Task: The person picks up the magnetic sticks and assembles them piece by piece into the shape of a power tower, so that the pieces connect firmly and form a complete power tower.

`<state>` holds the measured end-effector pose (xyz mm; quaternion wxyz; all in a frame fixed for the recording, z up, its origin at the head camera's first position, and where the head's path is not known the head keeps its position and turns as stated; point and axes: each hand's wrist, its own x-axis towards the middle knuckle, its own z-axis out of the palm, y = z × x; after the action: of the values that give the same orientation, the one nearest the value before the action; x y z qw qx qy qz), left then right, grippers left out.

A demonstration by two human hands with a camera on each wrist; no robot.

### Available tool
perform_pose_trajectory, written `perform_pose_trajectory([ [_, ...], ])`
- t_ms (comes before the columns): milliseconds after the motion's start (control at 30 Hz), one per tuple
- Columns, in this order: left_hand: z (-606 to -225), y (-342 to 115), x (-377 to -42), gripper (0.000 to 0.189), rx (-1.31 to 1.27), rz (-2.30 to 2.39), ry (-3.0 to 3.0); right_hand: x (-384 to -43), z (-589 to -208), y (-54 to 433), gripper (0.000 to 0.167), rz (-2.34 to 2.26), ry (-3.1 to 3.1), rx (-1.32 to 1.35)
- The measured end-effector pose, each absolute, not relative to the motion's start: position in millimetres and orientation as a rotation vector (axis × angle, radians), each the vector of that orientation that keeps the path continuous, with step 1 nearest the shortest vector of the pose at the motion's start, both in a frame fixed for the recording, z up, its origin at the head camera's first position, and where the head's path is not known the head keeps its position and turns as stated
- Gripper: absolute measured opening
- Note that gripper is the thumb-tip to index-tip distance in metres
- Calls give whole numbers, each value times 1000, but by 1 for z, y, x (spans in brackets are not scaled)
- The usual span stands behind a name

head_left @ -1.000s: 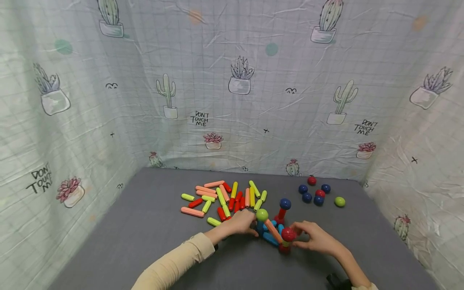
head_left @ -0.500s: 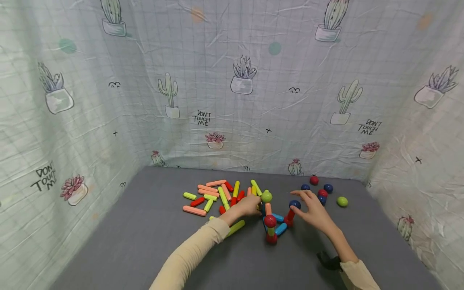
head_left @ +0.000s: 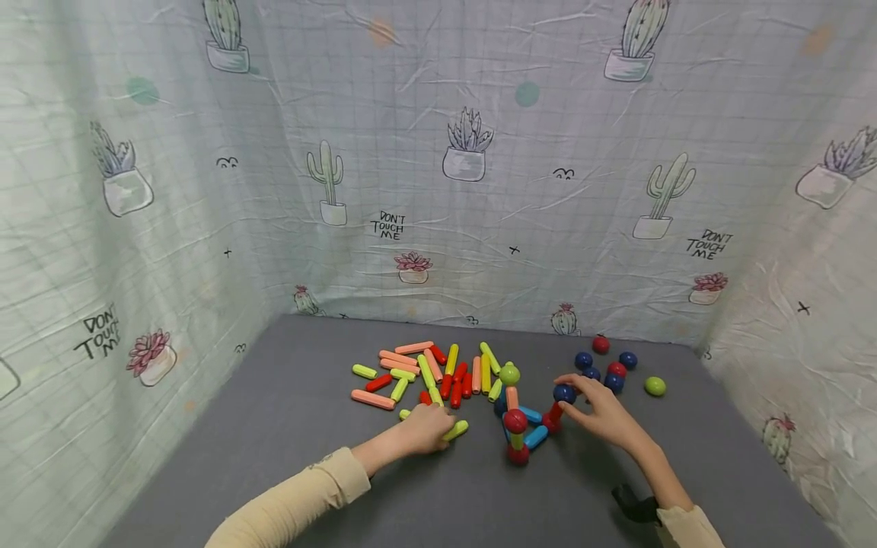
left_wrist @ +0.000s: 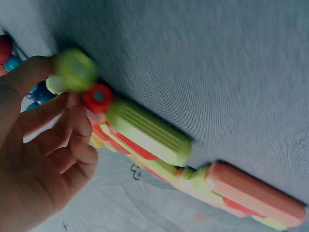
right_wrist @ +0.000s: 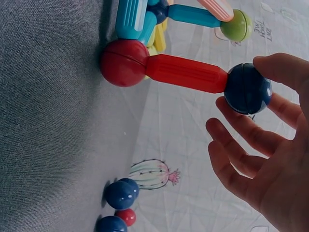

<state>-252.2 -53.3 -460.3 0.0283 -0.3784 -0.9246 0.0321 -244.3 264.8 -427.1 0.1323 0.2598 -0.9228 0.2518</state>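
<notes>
A person's left hand [head_left: 425, 428] pinches a green rod [head_left: 457, 430] near loose rods [head_left: 373, 399] on the gray table [head_left: 281, 403]; the right hand [head_left: 606, 411] holds, between thumb and fingers, the blue ball [right_wrist: 247, 88] atop a red rod [right_wrist: 187, 73].

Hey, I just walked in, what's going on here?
Someone is handling a ball-and-stick build. Their right hand holds the blue ball on top of a red rod, which rises from a red ball. The left hand is at a yellow-green stick; blur hides whether it is gripped. More loose sticks lie beyond it, and loose balls lie beyond the right hand.
</notes>
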Motion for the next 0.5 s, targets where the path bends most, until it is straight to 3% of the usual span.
perform_pose_trajectory([
  [133, -453, -50, -247, 12, -1069, 8, -2855, -243, -430, 266, 29, 742, -2675, 763],
  [267, -419, -38, -246, 15, -974, -442, -2756, -242, -433, 267, 28, 750, -2654, 786],
  [500, -376, 1, -236, 24, -1133, -1294, -2393, -243, -436, 267, 28, 758, -2615, 820],
])
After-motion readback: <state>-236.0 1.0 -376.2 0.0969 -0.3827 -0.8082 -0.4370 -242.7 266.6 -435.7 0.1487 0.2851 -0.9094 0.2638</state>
